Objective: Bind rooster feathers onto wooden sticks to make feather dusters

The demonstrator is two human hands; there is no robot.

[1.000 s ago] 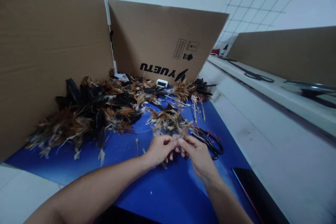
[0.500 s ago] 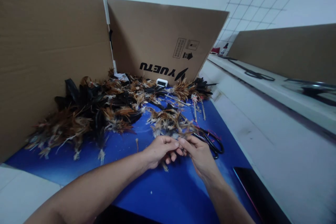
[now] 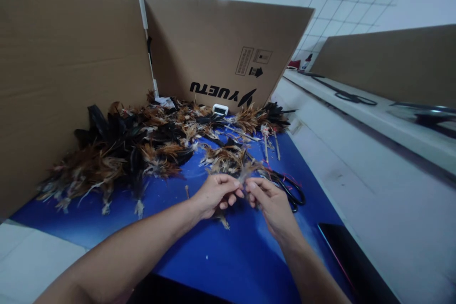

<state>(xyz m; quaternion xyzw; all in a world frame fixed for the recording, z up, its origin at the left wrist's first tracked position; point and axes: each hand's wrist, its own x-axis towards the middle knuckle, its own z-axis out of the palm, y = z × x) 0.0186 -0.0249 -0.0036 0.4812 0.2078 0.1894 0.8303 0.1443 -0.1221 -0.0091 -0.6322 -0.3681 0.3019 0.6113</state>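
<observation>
My left hand [image 3: 220, 195] is closed in a pinch, thumb against forefinger, on a small greyish feather [image 3: 245, 171] that sticks up from the fingertips. Just to its right, my right hand [image 3: 268, 199] has its thumb and fingers pressed together; whatever they hold is too small to make out. A narrow gap separates the fingertips of both hands. Behind them lies a small pile of brown and grey feathers [image 3: 226, 157]. Below the left hand, a pale feather tuft [image 3: 224, 221] lies on the blue table surface [image 3: 213, 266].
A large heap of brown and black feathers [image 3: 133, 135] covers the left and back. Black-handled scissors [image 3: 297, 192] with red thread lie right of my hands. Two sticks [image 3: 266, 147] and a white timer [image 3: 220, 109] stand farther back. Cardboard panels [image 3: 199, 42] wall the table; a dark phone-like slab [image 3: 351, 256] lies front right.
My fingertips have drawn slightly apart, where they met before. The greyish feather now shows upright between them. The view has shifted a little.
</observation>
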